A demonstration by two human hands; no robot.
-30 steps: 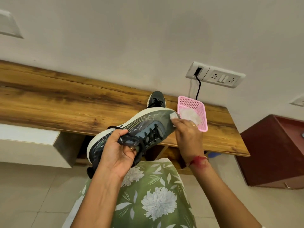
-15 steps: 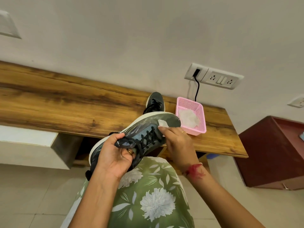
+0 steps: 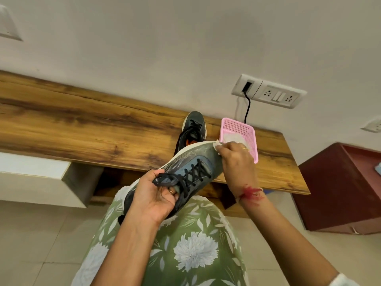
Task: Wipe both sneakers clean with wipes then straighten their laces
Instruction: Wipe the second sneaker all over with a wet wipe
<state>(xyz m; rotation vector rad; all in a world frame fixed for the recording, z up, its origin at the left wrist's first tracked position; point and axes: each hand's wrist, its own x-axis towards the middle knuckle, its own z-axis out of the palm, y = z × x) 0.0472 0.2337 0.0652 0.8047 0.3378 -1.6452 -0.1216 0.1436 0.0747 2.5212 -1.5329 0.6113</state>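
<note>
The left hand point(image 3: 156, 195) has its grip closed on the tongue of the grey sneaker point(image 3: 191, 162), tilted above the lap. The right hand point(image 3: 237, 162) pinches a white wipe point(image 3: 217, 144) against its toe. On the tabletop point(image 3: 82, 131), farther, stands the other sneaker point(image 3: 192, 129). Just right of it, the pink basket point(image 3: 250, 141) holds more wipes point(image 3: 232, 139).

Left grip point(image 3: 156, 195) around sneaker point(image 3: 191, 159), right grip point(image 3: 237, 162) (fingertips point(image 3: 222, 149) together) on wipe point(image 3: 217, 144)

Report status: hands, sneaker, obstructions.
Left hand grips sneaker at collar. Right hand pinches wipe at toe. Other sneaker on shelf. Nothing blocking.
</note>
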